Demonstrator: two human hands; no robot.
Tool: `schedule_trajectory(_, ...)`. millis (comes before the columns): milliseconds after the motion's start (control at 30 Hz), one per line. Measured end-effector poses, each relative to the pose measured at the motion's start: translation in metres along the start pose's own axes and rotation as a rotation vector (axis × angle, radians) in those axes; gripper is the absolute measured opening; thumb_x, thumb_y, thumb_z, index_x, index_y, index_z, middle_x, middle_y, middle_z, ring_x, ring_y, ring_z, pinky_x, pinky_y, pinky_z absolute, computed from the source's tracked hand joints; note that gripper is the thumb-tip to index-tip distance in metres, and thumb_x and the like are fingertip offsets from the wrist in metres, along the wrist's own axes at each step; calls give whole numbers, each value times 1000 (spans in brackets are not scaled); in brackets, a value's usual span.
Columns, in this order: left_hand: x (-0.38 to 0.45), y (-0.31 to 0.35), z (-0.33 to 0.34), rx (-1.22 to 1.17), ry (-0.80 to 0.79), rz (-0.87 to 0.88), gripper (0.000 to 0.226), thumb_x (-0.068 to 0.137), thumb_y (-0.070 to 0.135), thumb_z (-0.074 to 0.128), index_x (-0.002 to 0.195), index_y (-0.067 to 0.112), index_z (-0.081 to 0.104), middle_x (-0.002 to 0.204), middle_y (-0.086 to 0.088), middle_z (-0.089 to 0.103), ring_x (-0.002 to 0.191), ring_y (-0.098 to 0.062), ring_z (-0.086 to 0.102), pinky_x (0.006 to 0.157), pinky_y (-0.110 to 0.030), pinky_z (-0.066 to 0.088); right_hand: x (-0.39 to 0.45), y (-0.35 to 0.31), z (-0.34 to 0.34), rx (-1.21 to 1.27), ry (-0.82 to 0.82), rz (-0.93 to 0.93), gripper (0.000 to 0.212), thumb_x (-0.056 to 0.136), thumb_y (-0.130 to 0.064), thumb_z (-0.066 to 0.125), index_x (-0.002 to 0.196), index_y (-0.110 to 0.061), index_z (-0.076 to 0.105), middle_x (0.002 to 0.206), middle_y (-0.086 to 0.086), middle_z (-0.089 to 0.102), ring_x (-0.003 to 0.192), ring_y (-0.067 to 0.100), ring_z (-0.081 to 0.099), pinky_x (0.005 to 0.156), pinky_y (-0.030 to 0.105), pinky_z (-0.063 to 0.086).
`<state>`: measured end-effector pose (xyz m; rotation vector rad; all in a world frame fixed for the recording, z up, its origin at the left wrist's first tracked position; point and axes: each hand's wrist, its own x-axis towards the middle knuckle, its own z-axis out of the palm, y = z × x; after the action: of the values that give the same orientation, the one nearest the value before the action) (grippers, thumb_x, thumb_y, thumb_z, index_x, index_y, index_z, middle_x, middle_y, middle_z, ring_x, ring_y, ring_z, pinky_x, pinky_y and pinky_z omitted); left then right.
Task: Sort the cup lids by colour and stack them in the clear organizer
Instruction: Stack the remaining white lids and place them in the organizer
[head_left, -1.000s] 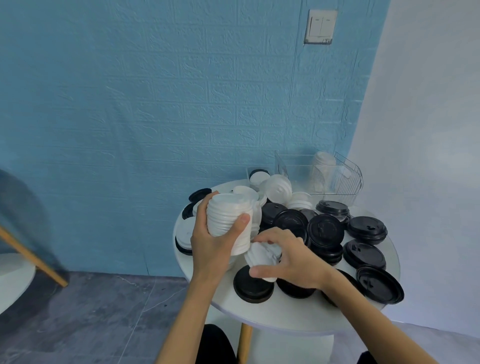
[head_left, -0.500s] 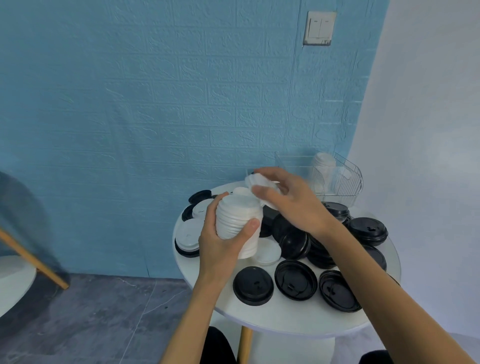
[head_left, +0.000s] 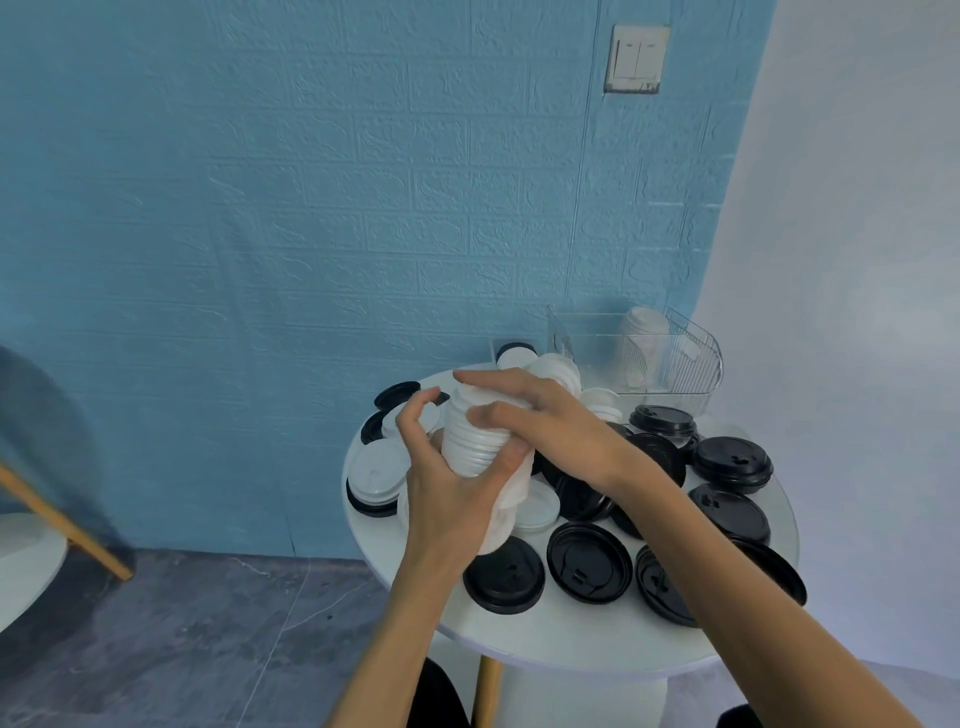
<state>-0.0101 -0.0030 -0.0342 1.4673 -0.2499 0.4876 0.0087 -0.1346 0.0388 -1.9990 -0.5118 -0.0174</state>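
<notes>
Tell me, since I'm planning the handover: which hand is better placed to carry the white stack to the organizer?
Probably the left hand: it already grips the white lid stack around its side. The right hand only presses on top, though it lies nearer the clear organizer at the table's far right.

No readable text, labels, brands or numbers on anything in view.

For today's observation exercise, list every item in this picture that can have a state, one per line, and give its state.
White lid stack: lifted, gripped by the left hand.
Right hand: fingers laid over the stack's top.
Clear organizer: upright, holding a few white lids.
Black lids: loose on the round table, unsorted, some underside up.
Wall switch: position unreadable.
</notes>
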Motion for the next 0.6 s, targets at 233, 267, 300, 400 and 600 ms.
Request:
schedule_trajectory(233,4,-9,7,30,-75,37,86,70,68,77,145,61,34,139,48,42,132,17,42,108,-18,39,1,4,0,-12,31,35,39,94,-35,67,132,-37,65,134,-17,58,127,-4,50,105,22,36)
schedule_trajectory(267,5,-12,7,33,-86,39,86,69,67,75,146,59,35,140,46,42,133,16,41,110,-22,38,1,6,0,-10,39,39,40,92,-38,67,133,-38,65,134,-18,58,127,-3,50,107,23,36)
schedule_trajectory(300,7,-13,8,35,-98,42,86,70,67,74,146,57,36,141,45,43,134,16,41,112,-24,38,1,7,0,-7,43,39,42,90,-41,67,133,-38,65,134,-18,58,127,-3,50,108,23,36)
schedule_trajectory(400,7,-16,11,19,-111,43,80,72,61,75,144,51,41,143,31,50,135,6,47,115,-31,41,-1,11,-1,-4,67,51,45,91,-39,68,135,-38,61,133,-17,57,125,-5,50,102,21,38)
schedule_trajectory(600,5,-24,13,6,-106,29,75,72,56,75,140,44,46,137,27,55,130,4,52,109,-26,45,-4,20,3,-3,104,76,45,92,-33,72,132,-27,53,130,-15,57,125,-3,50,99,19,38)
